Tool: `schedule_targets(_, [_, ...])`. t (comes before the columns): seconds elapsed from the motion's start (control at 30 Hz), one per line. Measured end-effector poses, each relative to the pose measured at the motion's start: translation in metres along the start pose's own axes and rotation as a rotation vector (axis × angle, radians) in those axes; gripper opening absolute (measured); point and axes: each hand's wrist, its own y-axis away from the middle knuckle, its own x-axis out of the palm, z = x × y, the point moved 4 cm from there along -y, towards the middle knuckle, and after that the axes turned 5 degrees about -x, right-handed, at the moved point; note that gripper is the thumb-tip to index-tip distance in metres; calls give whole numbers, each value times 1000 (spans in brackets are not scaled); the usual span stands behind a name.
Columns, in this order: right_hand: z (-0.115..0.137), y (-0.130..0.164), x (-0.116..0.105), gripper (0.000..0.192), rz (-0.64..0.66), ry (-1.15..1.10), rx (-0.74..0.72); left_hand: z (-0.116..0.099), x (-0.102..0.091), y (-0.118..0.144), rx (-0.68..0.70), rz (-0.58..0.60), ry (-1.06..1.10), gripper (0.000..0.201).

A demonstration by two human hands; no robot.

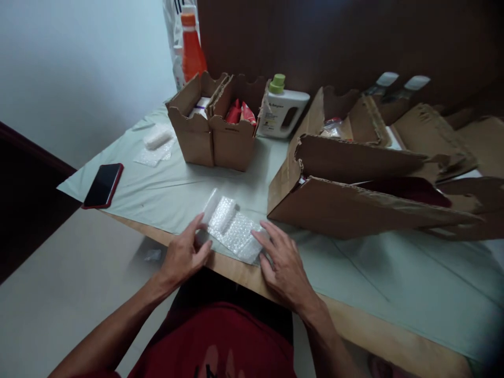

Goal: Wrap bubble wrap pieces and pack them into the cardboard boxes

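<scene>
It looks homelike: a cloth-covered table (354,273), green-capped jug (273,113), phone (103,185).

Dark red shirt (220,336), pale pink and black print (211,357); black lower garment (200,294).

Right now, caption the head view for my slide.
Left hand and right hand at bubble wrap, cardboard boxes beyond.

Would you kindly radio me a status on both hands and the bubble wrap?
Left hand and right hand open, at opposite ends of the bubble wrap. Bubble wrap on green cloth. Cardboard box close beyond right hand.
</scene>
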Motion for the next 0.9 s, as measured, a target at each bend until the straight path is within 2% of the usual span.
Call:
schedule_targets(0.07, [-4, 1, 11, 51, 39, 30, -15, 5, -14, -3, -55, -70, -45, 52])
schedule_targets(0.1, [-6, 2, 16, 49, 42, 32, -16, 2, -21, -5, -25, -127, -86, 46])
schedule_targets(0.17, [-10, 4, 21, 46, 22, 19, -13, -16, -25, -8, 110, -226, -172, 37])
schedule_targets(0.2, [-11, 5, 22, 45, 10, 11, -9, -27, -22, -11, 186, -238, -206, 37])
schedule_targets(0.27, [-11, 5, 24, 44, -5, 1, 2, -46, -5, -20, 279, -184, -259, 40])
schedule_targets(0.3, [-11, 5, 25, 44, -10, 0, 7, -51, 5, -27, 276, -135, -274, 40])
schedule_targets(0.37, [-9, 4, 27, 45, -18, -1, 5, -49, 20, -42, 169, -56, -232, 28])
schedule_targets(0.43, [-9, 5, 25, 45, -31, -11, -5, -36, 21, -57, 31, -32, -131, 10])
schedule_targets(0.47, [-10, 7, 22, 46, -42, -21, -6, -28, 16, -62, -15, -33, -86, 6])
schedule_targets(0.53, [-16, 15, 8, 47, -72, -49, -1, -11, -4, -68, -75, -47, 21, 15])
schedule_targets(0.63, [-33, 37, -32, 48, -143, -67, 29, 9, -38, -67, -197, -49, 250, 27])
schedule_targets(0.7, [-49, 54, -59, 48, -165, -41, 66, 14, -48, -61, -226, -42, 293, 26])
schedule_targets(0.8, [-77, 77, -81, 47, -139, 48, 133, 11, -35, -51, -89, -54, 73, 17])
schedule_targets(0.9, [-102, 97, -77, 45, -99, 168, 165, 9, -6, -39, 33, -55, -193, 13])
